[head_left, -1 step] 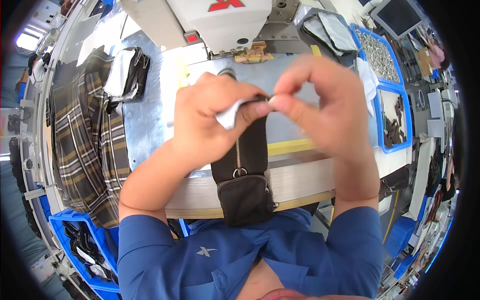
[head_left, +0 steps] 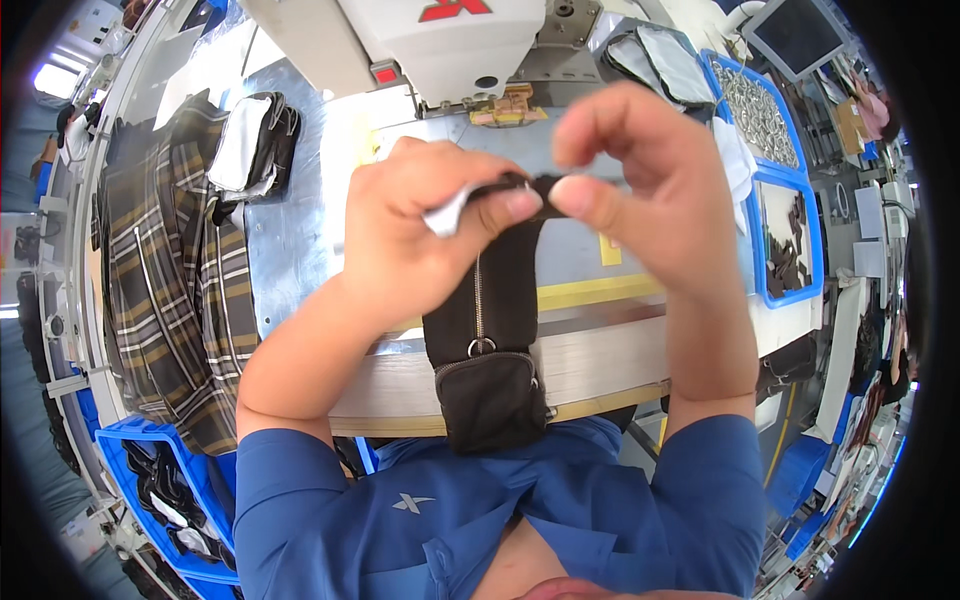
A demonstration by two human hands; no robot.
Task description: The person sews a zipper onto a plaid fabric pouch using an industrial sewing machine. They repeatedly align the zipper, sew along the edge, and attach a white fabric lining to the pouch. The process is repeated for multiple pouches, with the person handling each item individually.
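See long black fabric zip bag [head_left: 512,315] lengthwise on pale worktop [head_left: 600,345], with pocket end over near edge. Above it, pinching small white-lined black fabric piece [head_left: 447,216] between thumb and fingers of left hand [head_left: 410,225]. Holding right hand [head_left: 665,185] just beside, with thumb and forefinger spread; can't tell thumb contact. Judging partway through: piece lifted and gripped, not yet released, well short of white machine head [head_left: 445,45] beyond. Can't tell any finished join.
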